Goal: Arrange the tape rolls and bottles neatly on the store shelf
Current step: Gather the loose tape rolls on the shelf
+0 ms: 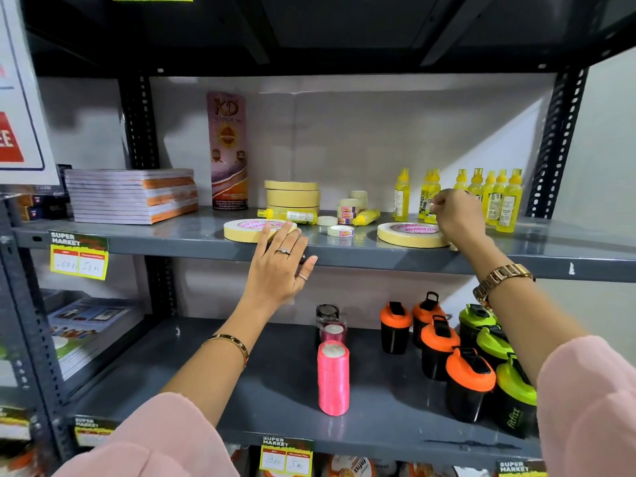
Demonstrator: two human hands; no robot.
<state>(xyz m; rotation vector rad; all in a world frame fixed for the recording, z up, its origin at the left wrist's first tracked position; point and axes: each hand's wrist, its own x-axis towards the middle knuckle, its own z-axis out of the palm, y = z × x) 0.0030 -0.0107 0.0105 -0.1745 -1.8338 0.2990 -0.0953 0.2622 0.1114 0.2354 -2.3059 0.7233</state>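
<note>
On the grey middle shelf (172, 237), my left hand (280, 266) lies flat with spread fingers, its fingertips touching a wide cream tape roll (246, 229) near the front edge. My right hand (457, 215) is pinched around one yellow bottle (426, 201) in the upright group of yellow bottles (495, 197) at the right. A second wide tape roll (407, 234) lies just below that hand. A stack of cream tape rolls (292, 194) stands behind. Two yellow bottles lie on their sides (289, 215) (366, 216) among small tape rolls (347, 210).
A tall purple KD tape tube (228, 149) stands at the back, with a pile of notebooks (132, 196) to its left. The lower shelf holds pink ribbon spools (332, 376) and orange and green shaker bottles (469, 383). Perforated uprights (559, 139) frame the shelf.
</note>
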